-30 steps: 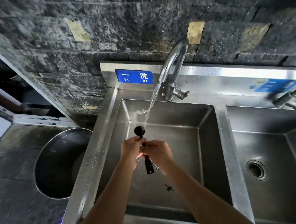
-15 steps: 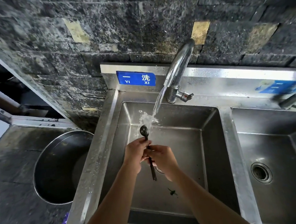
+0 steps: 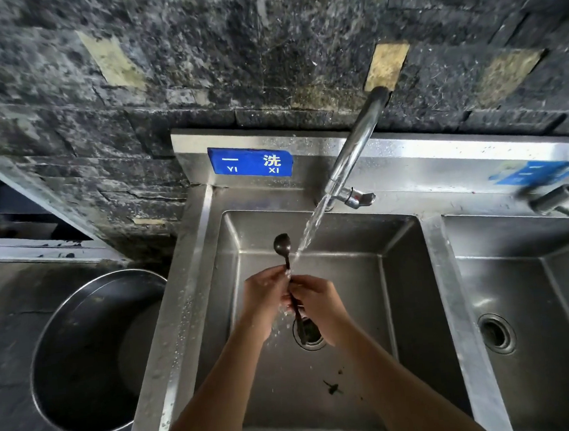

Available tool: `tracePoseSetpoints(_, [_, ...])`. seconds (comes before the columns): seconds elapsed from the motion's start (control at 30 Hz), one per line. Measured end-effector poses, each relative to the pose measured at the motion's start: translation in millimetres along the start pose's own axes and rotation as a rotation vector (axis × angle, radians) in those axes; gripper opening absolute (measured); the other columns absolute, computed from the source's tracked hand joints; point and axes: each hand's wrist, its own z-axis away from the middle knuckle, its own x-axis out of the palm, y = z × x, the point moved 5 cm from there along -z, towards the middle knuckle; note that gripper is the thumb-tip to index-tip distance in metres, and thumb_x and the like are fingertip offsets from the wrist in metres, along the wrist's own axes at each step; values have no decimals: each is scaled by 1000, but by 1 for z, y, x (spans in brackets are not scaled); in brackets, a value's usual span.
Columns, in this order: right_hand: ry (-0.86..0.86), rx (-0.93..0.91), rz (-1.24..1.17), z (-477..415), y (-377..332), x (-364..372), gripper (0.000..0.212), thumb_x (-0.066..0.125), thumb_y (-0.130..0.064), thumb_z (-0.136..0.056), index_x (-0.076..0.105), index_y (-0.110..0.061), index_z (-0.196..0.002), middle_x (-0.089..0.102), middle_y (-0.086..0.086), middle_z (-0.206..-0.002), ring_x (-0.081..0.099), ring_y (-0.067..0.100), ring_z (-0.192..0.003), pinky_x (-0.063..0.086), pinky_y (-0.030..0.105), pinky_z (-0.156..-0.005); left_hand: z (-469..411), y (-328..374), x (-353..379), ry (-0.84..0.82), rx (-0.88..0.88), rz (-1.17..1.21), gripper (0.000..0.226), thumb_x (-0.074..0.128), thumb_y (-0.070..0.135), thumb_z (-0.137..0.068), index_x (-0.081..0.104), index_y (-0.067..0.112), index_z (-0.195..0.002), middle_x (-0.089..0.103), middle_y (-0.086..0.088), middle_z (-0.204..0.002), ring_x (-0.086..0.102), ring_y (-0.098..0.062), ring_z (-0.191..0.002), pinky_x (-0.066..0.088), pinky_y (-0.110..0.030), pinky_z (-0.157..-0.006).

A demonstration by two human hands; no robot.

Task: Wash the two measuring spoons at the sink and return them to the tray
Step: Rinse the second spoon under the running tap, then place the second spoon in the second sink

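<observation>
Both hands, left hand [image 3: 265,295] and right hand [image 3: 318,302], grip one spoon [image 3: 282,245]; its bowl should shift under the stream [image 3: 311,228].

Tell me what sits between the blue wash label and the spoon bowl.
In the head view, only bare steel: the sink ledge and back wall separate the blue label from the spoon bowl.

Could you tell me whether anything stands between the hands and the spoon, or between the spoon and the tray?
Nothing is between them: the left hand and right hand both grip the spoon by its handle over the sink. The tray is out of view, so that path cannot be judged.
</observation>
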Motion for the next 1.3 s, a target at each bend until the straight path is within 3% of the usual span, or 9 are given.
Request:
tracePoseSetpoints(0.13, [146, 17, 197, -6, 3, -31, 11, 78, -16, -79, 83, -25, -84, 81, 7, -78, 79, 28, -77, 63, 44, -76, -2, -11, 27, -15, -71, 61, 24, 63, 7, -94, 75, 18, -77, 77, -5, -70, 72, -14, -59, 59, -26, -52])
tracePoseSetpoints(0.27, [372, -54, 558, 2, -3, -71, 15, 76, -34, -82, 80, -32, -96, 81, -11, -84, 73, 6, -77, 50, 17, -63, 4, -19, 65, -112, -153, 136, 17, 59, 9, -98, 74, 6, -102, 76, -16, -94, 70, -24, -77, 61, -31, -68])
tracePoseSetpoints(0.37, [440, -160, 748, 12, -11, -95, 16, 68, -34, -90, 80, -30, -99, 81, -5, -90, 73, 15, -82, 51, 24, -67, 12, -22, 94, -142, -212, 195, 18, 58, 12, -99, 72, 4, -106, 71, -19, -97, 66, -25, -78, 58, -26, -61])
tracePoseSetpoints(0.47, [486, -249, 817, 22, -15, -114, 18, 65, -30, -95, 80, -26, -104, 79, 0, -97, 72, 20, -87, 50, 26, -72, 18, -25, 119, -175, -231, 206, 22, 57, 14, -100, 70, 3, -114, 74, -21, -107, 71, -32, -93, 60, -34, -73])
tracePoseSetpoints(0.67, [535, -329, 760, 29, -15, -158, 17, 69, -27, -93, 81, -25, -104, 76, 5, -93, 71, 21, -83, 52, 28, -70, 29, -22, 164, -221, -151, 167, 27, 53, 14, -100, 78, 18, -89, 79, -9, -86, 76, -17, -76, 59, -25, -60])
tracePoseSetpoints(0.83, [563, -388, 663, 35, -19, -210, 12, 73, -21, -89, 83, -22, -96, 78, 5, -86, 72, 22, -80, 55, 32, -69, 46, -16, 213, -206, -112, 170, 23, 52, 12, -101, 74, 11, -106, 78, -18, -100, 76, -21, -83, 61, -24, -61])
tracePoseSetpoints(0.97, [532, -330, 635, 33, -16, -267, 20, 71, -27, -90, 82, -28, -107, 80, 5, -95, 74, 22, -85, 57, 31, -77, 57, -15, 269, -201, -80, 139, 28, 51, 10, -102, 69, 9, -123, 74, -22, -114, 71, -34, -108, 60, -34, -82])
tracePoseSetpoints(1.13, [503, -261, 601, 31, -7, -345, 20, 68, -30, -90, 81, -29, -105, 82, 1, -91, 74, 22, -87, 53, 28, -77, 66, -24, 346, -215, -61, 62, 30, 51, 8, -101, 67, 10, -127, 73, -19, -116, 70, -31, -108, 56, -44, -95])
tracePoseSetpoints(1.3, [515, -235, 582, 25, 5, -406, 15, 70, -31, -89, 81, -27, -99, 81, 4, -83, 73, 26, -79, 52, 32, -70, 60, -40, 409, -238, -59, 31, 31, 51, 2, -97, 70, 5, -121, 72, -12, -94, 68, -19, -82, 58, -24, -67])
